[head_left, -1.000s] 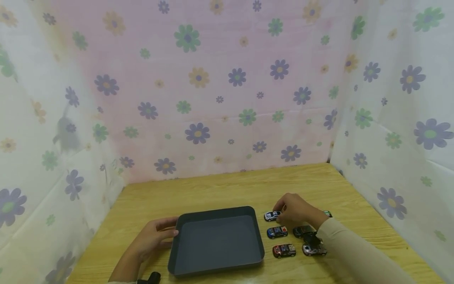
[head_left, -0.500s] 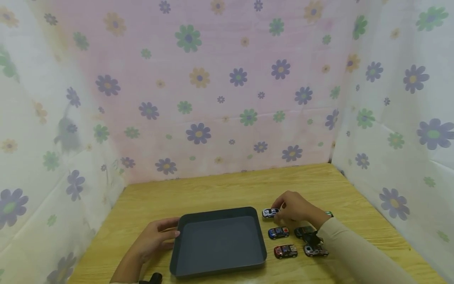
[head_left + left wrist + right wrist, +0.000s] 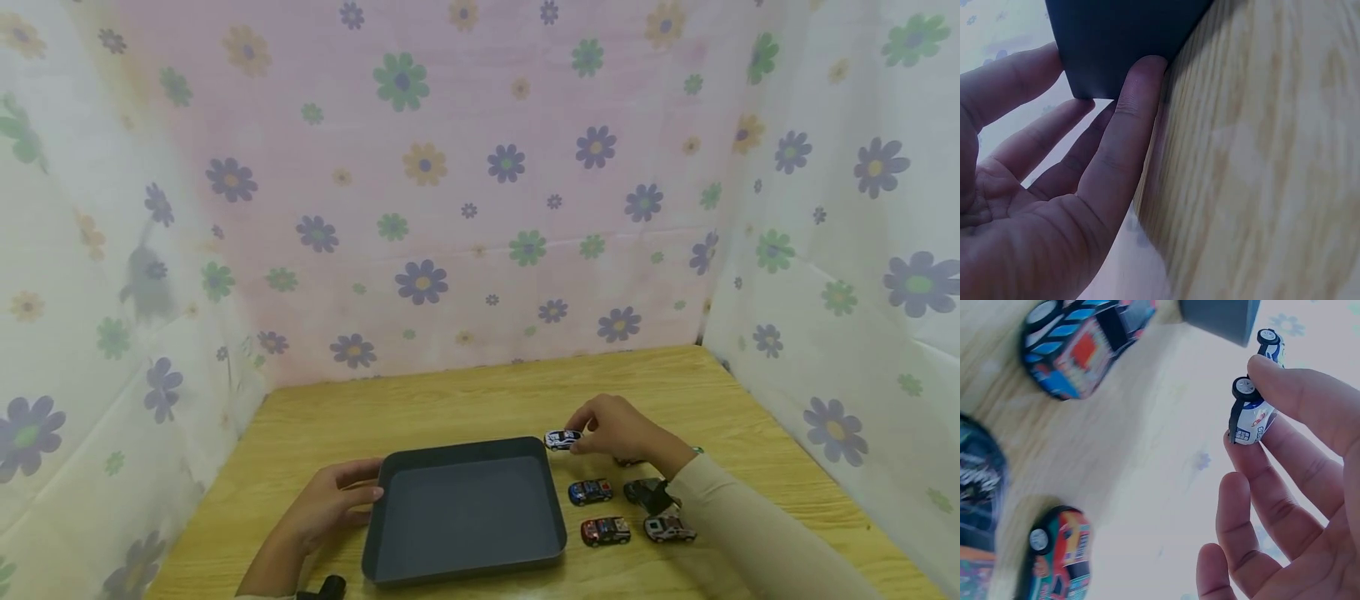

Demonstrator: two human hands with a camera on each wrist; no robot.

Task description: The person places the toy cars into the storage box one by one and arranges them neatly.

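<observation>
My right hand [image 3: 617, 430] pinches a white toy car [image 3: 562, 439] with dark markings between thumb and fingertips, near the far right corner of the dark grey tray [image 3: 465, 508]. In the right wrist view this toy car [image 3: 1254, 415] sits off the table at the thumb and fingers, its wheels turned toward the camera. The other fingers are bent loosely. My left hand [image 3: 324, 502] touches the tray's left wall from outside. In the left wrist view, fairly straight fingers [image 3: 1124, 128] rest against the tray's outer side [image 3: 1119, 44].
Right of the tray stand a blue toy car [image 3: 590, 492], a red one [image 3: 606, 531], a dark one [image 3: 641, 492] and a silver one [image 3: 669, 528]. More cars are partly hidden behind the right hand and wrist. Flowered cloth [image 3: 480, 208] encloses the wooden table [image 3: 405, 408].
The right hand has moved left and slightly away from me with the white toy car, toward the tray's far right corner. The left hand stays at the tray.
</observation>
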